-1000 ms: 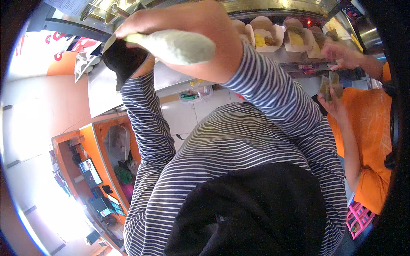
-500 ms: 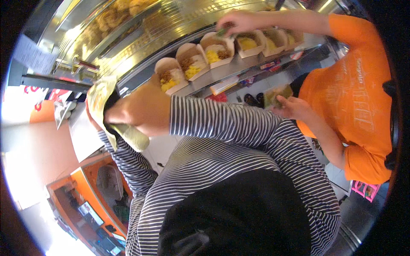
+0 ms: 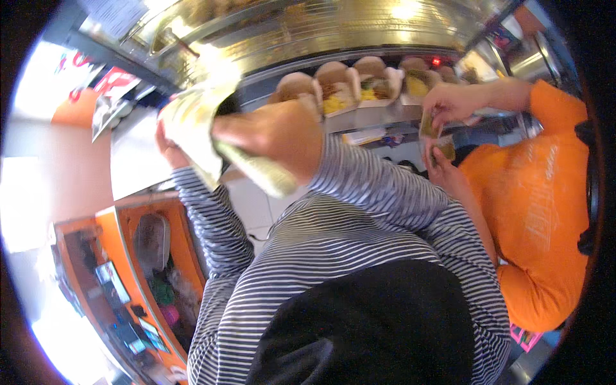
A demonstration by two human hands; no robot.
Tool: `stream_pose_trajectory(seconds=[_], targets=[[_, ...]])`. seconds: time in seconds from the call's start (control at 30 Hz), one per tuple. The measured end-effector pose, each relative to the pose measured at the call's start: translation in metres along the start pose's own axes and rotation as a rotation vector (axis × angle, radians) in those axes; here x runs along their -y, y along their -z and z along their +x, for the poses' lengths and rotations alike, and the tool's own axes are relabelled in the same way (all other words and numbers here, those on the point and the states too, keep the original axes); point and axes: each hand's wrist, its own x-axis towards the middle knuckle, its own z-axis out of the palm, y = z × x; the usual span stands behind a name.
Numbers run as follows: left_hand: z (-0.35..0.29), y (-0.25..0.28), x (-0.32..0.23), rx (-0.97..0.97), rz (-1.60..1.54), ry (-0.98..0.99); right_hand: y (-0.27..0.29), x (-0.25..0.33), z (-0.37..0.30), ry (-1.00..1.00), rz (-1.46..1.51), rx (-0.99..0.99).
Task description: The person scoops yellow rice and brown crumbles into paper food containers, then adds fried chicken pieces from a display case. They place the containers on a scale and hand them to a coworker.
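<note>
My right hand [image 3: 273,138] is closed on a pale yellow sheet [image 3: 196,122], cloth or paper, with a bunched, greenish end hanging below the fist. From the far side, my left hand [image 3: 168,144] grips the sheet's left edge, its fingers partly hidden behind it. A dark patch shows between the sheet and my right hand; I cannot make out what it is. Beyond my right wrist stands a row of open cardboard boxes [image 3: 340,106] with yellow and brown food inside.
A co-worker in an orange shirt [image 3: 532,192] stands at my right, both hands around a small clear tub [image 3: 446,149]. A glass-fronted food display case [image 3: 321,29] runs along the back. An orange shelving unit [image 3: 115,250] stands at lower left.
My view has shifted, so the boxes sit further right. My hands still hold the sheet, blurred by motion. The co-worker's upper hand has come from the boxes down to the tub.
</note>
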Motion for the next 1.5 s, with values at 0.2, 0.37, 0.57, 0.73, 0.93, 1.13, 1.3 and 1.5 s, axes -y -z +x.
stream_pose_trajectory(seconds=[0.2,0.37,0.57,0.73,0.93,1.13,1.3,1.5], targets=[[-0.003,0.018,0.011,-0.391,-0.01,-0.217,-0.035,-0.014,-0.001,-0.154,0.302,-0.141],[-0.013,0.034,0.012,-0.549,0.07,-0.33,-0.059,-0.014,-0.015,-0.326,0.41,0.015],[-0.036,0.067,0.007,-0.54,0.03,-0.289,-0.107,-0.008,-0.032,-0.272,0.246,0.006],[-0.046,0.106,0.015,-0.757,0.043,-0.191,-0.134,-0.012,-0.041,-0.414,0.397,-0.016],[-0.055,0.12,0.017,-0.698,-0.007,-0.195,-0.157,-0.007,-0.046,-0.319,0.194,-0.042],[-0.06,0.117,0.016,-0.741,0.043,-0.216,-0.162,0.002,-0.047,-0.489,0.327,0.015],[-0.06,0.129,0.008,-0.656,-0.002,-0.245,-0.171,0.022,-0.046,-0.893,0.811,-0.167],[-0.07,0.114,0.012,-0.718,0.057,-0.237,-0.164,0.035,-0.045,-1.105,0.858,-0.189]])
